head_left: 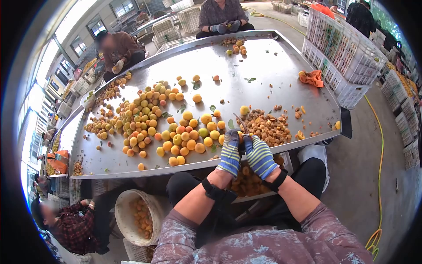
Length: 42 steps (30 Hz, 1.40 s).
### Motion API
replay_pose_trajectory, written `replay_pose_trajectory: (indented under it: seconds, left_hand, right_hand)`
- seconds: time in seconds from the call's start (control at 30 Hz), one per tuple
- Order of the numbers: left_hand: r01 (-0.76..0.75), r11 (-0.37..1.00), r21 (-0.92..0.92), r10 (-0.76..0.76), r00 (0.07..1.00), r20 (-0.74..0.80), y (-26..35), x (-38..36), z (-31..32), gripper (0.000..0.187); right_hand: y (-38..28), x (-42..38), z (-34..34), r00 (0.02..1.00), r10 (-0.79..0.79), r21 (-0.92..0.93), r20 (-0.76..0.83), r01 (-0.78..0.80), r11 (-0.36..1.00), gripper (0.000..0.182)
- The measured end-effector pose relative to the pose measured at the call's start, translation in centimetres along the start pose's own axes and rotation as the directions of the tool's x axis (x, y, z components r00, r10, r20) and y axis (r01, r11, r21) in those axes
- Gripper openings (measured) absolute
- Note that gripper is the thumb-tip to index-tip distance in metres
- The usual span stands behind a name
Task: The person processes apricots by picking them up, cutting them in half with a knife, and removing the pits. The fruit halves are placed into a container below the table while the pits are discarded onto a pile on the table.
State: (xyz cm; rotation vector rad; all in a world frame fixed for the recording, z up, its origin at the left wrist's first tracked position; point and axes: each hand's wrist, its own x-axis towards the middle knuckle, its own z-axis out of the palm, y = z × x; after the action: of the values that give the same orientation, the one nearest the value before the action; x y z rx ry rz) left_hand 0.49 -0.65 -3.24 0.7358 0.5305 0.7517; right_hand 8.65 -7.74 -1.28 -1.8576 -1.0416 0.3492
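My left hand [231, 152], in a striped glove with dark fingertips, is closed around an apricot [240, 133] above the table's near edge. My right hand [260, 157], in a matching glove, touches the same fruit and grips a thin curved knife [240, 120]; its handle is hidden by the fingers. Just beyond my hands lies a heap of brown apricot pits [268, 126] with bits of flesh. Left of my hands, many whole apricots [187, 136] spread over the metal table [281, 66]. Below my hands, a container holds apricot halves [248, 182], partly covered by my wrists.
A white bucket [125, 215] with apricot halves stands by my left knee. Stacked white crates [340, 48] rise beyond the table's right end, near an orange cloth [311, 78]. Co-workers sit at the far side [222, 17] and far left [121, 50]. A yellow hose [380, 158] crosses the floor.
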Motion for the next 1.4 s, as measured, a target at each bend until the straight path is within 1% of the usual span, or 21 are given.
replay_pose_trajectory:
  seconds: [0.07,0.1,0.17,0.2,0.23,0.27,0.3,0.33,0.4,0.47,0.5,0.53,0.6,0.67,0.73,0.8,1.07,1.2,1.3,1.33,1.4]
  left_hand:
    - [-0.051,0.997,0.065,0.054,0.998,-0.042,-0.6,0.6,-0.6,0.029]
    - [-0.113,0.992,0.061,0.113,0.994,-0.006,-1.0,1.1,-1.0,0.029]
    - [-0.152,0.976,0.157,0.151,0.988,0.015,-0.5,1.0,-0.9,0.028]
    - [-0.187,0.951,0.246,0.184,0.982,0.037,-0.1,0.9,-0.9,0.028]
    - [-0.110,0.969,0.221,0.110,0.994,0.012,1.2,-0.3,0.5,0.027]
    - [-0.110,0.969,0.223,0.110,0.994,0.012,1.0,0.1,0.5,0.027]
    - [-0.088,0.990,0.113,0.087,0.996,0.013,0.4,0.9,0.1,0.029]
    - [-0.068,0.998,-0.002,0.068,0.998,0.016,-0.3,1.9,-0.8,0.032]
    - [0.090,0.978,-0.186,-0.076,0.994,0.084,-1.4,3.8,-3.2,0.038]
    - [0.407,0.839,-0.361,-0.399,0.911,0.099,1.7,2.0,-0.3,0.039]
    - [0.102,0.918,-0.383,-0.118,0.993,-0.018,0.9,2.7,-0.4,0.037]
    - [0.101,0.920,-0.380,-0.116,0.993,-0.015,0.7,3.3,-1.2,0.037]
    - [0.126,0.871,-0.474,-0.100,0.992,0.081,0.1,4.1,-2.7,0.038]
    - [0.106,0.861,-0.497,-0.098,0.994,0.044,0.1,3.9,-2.1,0.039]
    - [0.165,0.893,-0.419,-0.148,0.986,0.072,0.3,3.6,-1.9,0.040]
    - [0.167,0.892,-0.420,-0.157,0.986,0.058,0.2,3.6,-2.0,0.041]
    - [0.137,0.905,-0.403,-0.118,0.990,0.072,0.9,3.3,-1.6,0.040]
    - [0.055,0.961,-0.270,-0.021,0.991,0.129,1.7,3.2,-1.5,0.033]
    - [-0.228,0.922,0.313,0.211,0.973,0.088,1.5,3.7,-1.8,0.040]
    - [-0.231,0.921,0.314,0.212,0.973,0.094,1.3,3.7,-1.8,0.040]
    - [0.002,0.991,-0.134,0.033,0.966,0.255,0.9,3.5,-1.9,0.052]
  right_hand:
    - [1.4,0.4,1.4,0.999,-0.015,0.088,-0.043,0.019,0.996,0.040]
    - [1.9,0.5,1.8,0.995,0.086,0.303,0.043,-0.095,0.948,0.039]
    - [-1.5,0.4,0.2,0.892,0.304,0.670,0.334,-0.452,0.590,0.039]
    - [-1.8,0.5,-0.5,0.892,0.303,0.672,0.336,-0.452,0.587,0.039]
    - [-1.6,0.5,-1.4,0.756,0.159,0.731,0.635,-0.654,0.195,0.039]
    - [-1.3,0.7,-2.0,0.589,-0.112,0.565,0.800,-0.803,-0.189,0.040]
    - [-0.6,1.1,-1.6,0.496,-0.412,0.314,0.765,-0.844,-0.434,0.041]
    - [-1.2,0.9,-1.5,0.495,-0.415,0.312,0.764,-0.846,-0.433,0.041]
    - [-2.8,0.2,-2.0,0.570,-0.198,0.558,0.797,-0.821,-0.118,0.041]
    - [-2.9,0.7,-2.3,0.635,-0.067,0.635,0.770,-0.772,-0.027,0.042]
    - [-2.4,1.1,-2.3,0.673,0.081,0.661,0.735,-0.738,0.135,0.042]
    - [-1.7,1.4,-2.3,0.711,0.218,0.648,0.669,-0.701,0.297,0.042]
    - [-0.5,1.4,-1.8,0.737,0.232,0.629,0.635,-0.668,0.397,0.043]
    - [0.0,1.1,-1.2,0.868,0.259,0.519,0.423,-0.467,0.716,0.046]
    - [0.9,1.1,-0.7,0.876,0.230,0.469,0.424,-0.430,0.772,0.047]
    - [1.8,0.7,0.1,0.969,0.066,0.374,0.240,-0.155,0.914,0.045]
    - [1.0,0.2,-0.6,0.972,0.065,0.216,0.226,-0.115,0.970,0.040]
    - [-0.9,0.2,-2.5,0.979,-0.044,-0.023,0.198,0.050,0.998,0.040]
    - [-0.5,0.4,-3.2,0.962,-0.093,-0.132,0.256,0.130,0.983,0.041]
    - [-0.4,0.5,-3.3,0.963,-0.096,-0.132,0.251,0.132,0.982,0.041]
    - [-0.5,0.7,-3.5,0.966,-0.113,-0.087,0.231,0.136,0.987,0.041]
